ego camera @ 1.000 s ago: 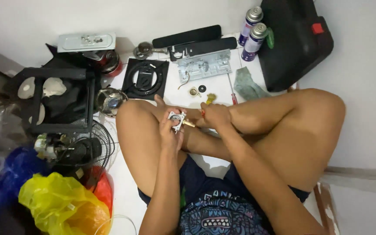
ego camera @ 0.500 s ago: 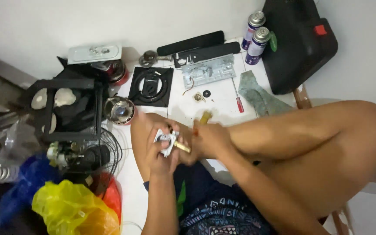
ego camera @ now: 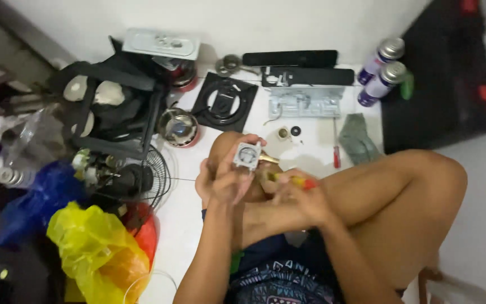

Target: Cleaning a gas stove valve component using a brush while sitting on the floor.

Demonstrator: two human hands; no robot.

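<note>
A small square grey part with a brass stub at its right edge is held over the person's bent knee, near the middle of the scene. The left hand pinches it between fingertips and thumb, face up. The right hand, just to its right, is closed around a screwdriver with a yellow and red handle, whose tip points toward the brass stub; whether it touches cannot be told.

The person sits cross-legged on a white tiled floor, beside a pale wall that runs along the far edge. Farther out on the floor lie two small round pieces, a second red-handled screwdriver and a grey-green rag. Beyond them sit a grey metal plate, two long black bars and a black square frame with a ring. Two spray cans with purple bodies stand at the far right, beside a black tool case.

To the left, a round metal burner rests near a black stove frame, with a grey control panel at the far wall. A wire fan guard lies near the frame. A blue bag and a yellow bag crowd the near left corner.
</note>
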